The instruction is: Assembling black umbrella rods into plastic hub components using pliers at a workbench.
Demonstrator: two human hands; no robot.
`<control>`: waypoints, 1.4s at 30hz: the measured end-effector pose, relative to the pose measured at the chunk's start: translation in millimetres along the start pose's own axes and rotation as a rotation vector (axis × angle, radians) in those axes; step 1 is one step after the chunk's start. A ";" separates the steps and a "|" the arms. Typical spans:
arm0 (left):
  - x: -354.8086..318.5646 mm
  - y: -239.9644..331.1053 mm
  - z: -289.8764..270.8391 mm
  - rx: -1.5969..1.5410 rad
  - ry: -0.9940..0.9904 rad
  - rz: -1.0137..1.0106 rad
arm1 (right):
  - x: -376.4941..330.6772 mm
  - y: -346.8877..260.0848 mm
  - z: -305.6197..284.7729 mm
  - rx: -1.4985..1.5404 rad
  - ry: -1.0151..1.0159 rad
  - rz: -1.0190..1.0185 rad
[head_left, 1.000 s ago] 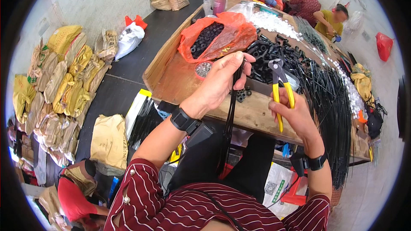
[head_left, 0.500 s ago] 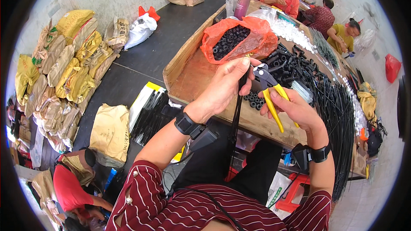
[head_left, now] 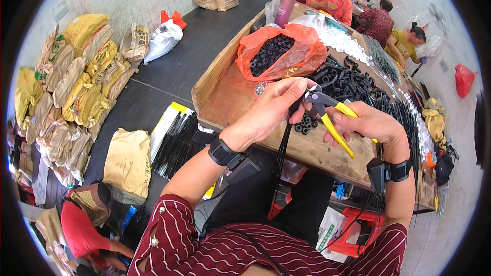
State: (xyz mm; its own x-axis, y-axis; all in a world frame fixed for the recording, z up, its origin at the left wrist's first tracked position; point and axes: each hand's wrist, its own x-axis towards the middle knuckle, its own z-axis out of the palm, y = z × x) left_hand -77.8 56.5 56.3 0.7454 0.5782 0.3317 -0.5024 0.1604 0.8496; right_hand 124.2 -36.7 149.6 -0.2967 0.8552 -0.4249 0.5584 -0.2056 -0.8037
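My left hand (head_left: 271, 110) is closed around several thin black rods (head_left: 283, 148), which hang down past the table edge in front of my legs. Yellow-handled pliers (head_left: 332, 122) sit in my right hand (head_left: 376, 122), their handles apart. The dark jaws meet the top of the rods at my left fingertips; whether they grip anything is hidden there. Just beyond my hands lies a pile of black tubular fittings (head_left: 340, 77). An orange-red plastic bag (head_left: 313, 41) next to it holds small black rings (head_left: 271, 53). More loose rings (head_left: 305, 124) lie beneath the pliers.
The wooden table (head_left: 215, 103) has a raised left edge. Long black rods (head_left: 401, 128) cover its right side, with white pieces (head_left: 342, 40) farther back. A pink bottle (head_left: 286, 5) stands behind the bag. Stacked sacks (head_left: 76, 79) fill the left; co-workers (head_left: 337, 2) sit at the far end.
The pliers' jaws have moved in against the rod tops at my left fingertips. My right hand has shifted slightly right, with its wrist turned. The whole view has shifted a little.
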 end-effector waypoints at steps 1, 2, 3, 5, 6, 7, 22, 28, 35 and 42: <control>0.7 0.4 0.7 0.013 -0.007 -0.007 | -1.3 0.7 -1.3 -0.001 0.003 -0.001; 1.5 0.7 1.4 0.027 -0.015 -0.014 | -2.4 1.5 -2.7 0.015 -0.005 -0.010; 1.8 0.7 2.3 0.028 -0.016 -0.013 | -3.3 2.3 -3.8 0.031 -0.014 -0.018; 2.6 0.9 3.8 0.022 -0.035 -0.013 | -5.0 2.7 -5.5 0.037 -0.015 -0.015; 2.9 0.9 4.3 0.023 -0.037 -0.012 | -6.2 2.9 -5.9 0.043 -0.017 -0.010; 3.2 0.9 4.7 0.009 -0.051 -0.019 | -7.0 3.2 -7.3 0.042 -0.015 -0.011; 5.8 0.2 11.8 0.039 -0.091 -0.026 | -14.2 10.4 -14.4 0.020 -0.080 0.024; 6.7 0.8 12.4 0.018 -0.103 -0.038 | -15.4 18.6 -7.5 0.073 -0.051 -0.007; 5.0 1.6 11.7 -0.018 -0.132 -0.055 | -20.4 13.9 3.8 0.197 -0.021 0.050; 3.9 -0.8 9.0 -0.012 -0.097 -0.052 | -17.4 12.1 18.5 0.209 0.057 0.013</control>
State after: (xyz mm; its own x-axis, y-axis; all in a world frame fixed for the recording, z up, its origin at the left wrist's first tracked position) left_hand -70.5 51.4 60.7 0.8091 0.4888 0.3263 -0.4670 0.1975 0.8619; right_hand 121.8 -62.9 139.5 -0.2426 0.8763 -0.4163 0.3874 -0.3059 -0.8697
